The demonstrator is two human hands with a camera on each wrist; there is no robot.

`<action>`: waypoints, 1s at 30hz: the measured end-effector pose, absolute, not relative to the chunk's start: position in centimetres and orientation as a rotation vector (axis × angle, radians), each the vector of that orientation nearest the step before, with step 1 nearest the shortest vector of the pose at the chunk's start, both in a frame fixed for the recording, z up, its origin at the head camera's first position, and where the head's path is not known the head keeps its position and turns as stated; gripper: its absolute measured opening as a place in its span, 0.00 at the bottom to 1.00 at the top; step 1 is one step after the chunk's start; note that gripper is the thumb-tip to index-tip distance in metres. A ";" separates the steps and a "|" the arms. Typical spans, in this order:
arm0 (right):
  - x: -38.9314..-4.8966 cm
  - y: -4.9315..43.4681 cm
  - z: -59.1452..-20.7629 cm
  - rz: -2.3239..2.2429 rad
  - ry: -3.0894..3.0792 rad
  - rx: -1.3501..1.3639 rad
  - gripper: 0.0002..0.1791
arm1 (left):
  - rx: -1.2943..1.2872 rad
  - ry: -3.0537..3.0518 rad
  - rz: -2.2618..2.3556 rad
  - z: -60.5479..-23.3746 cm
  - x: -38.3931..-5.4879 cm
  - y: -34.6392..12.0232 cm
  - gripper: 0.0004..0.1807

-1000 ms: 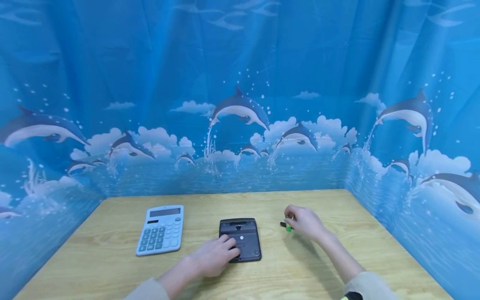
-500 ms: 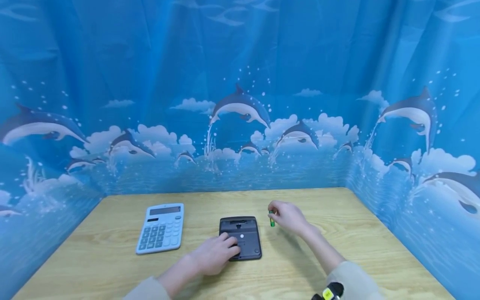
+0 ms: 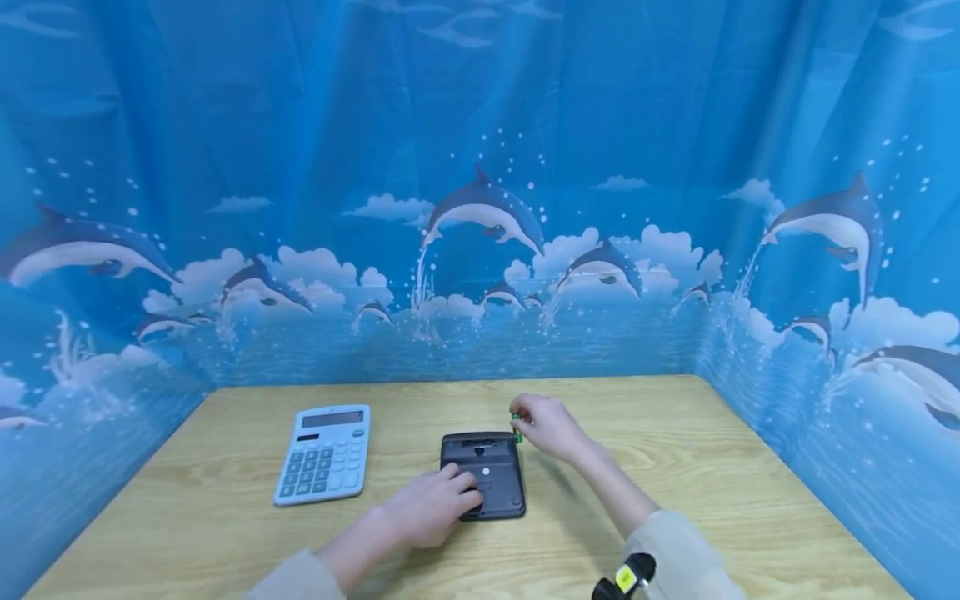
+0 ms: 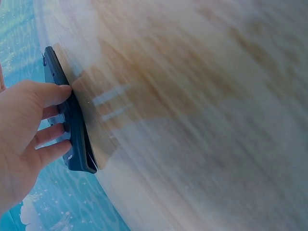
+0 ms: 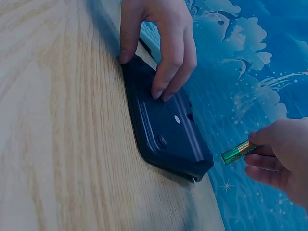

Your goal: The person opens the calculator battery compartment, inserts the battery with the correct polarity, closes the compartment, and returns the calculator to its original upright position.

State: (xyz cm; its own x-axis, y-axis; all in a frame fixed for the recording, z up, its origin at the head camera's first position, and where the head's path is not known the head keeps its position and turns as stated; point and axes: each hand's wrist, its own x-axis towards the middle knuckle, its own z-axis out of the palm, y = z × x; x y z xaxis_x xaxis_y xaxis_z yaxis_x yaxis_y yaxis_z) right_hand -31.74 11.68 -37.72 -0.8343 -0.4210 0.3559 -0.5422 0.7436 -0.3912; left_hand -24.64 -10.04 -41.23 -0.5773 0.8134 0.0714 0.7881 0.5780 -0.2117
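A black calculator (image 3: 501,492) lies face down on the wooden table, its back upward. Near its far end is an open battery compartment (image 3: 480,443). My left hand (image 3: 431,508) holds the calculator at its near left corner, thumb against the edge and fingers bent onto the back, as the left wrist view shows. My right hand (image 3: 553,429) pinches a small green and gold battery (image 5: 236,153) between thumb and fingers. The battery hangs tilted just beyond the far right corner of the calculator, close over the table.
A light blue calculator (image 3: 322,457) lies face up to the left on the table (image 3: 187,533). Blue dolphin-print curtains (image 3: 480,333) stand along the table's far and side edges. A black device (image 3: 626,577) sits on my right wrist.
My right hand has carried the battery leftward from the table's right part to the black calculator's far right corner. A small black piece beside it no longer shows. My left hand stays put.
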 end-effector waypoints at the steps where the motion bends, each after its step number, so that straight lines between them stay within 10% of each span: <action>1: -31.8 11.5 -37.7 0.709 -2.696 0.775 0.07 | -1.356 -2.648 0.234 -41.2 -24.6 -10.1 0.19; 30: -32.3 8.1 -38.0 0.617 -2.668 1.000 0.08 | -1.369 -2.561 0.276 -41.3 -24.5 -9.9 0.17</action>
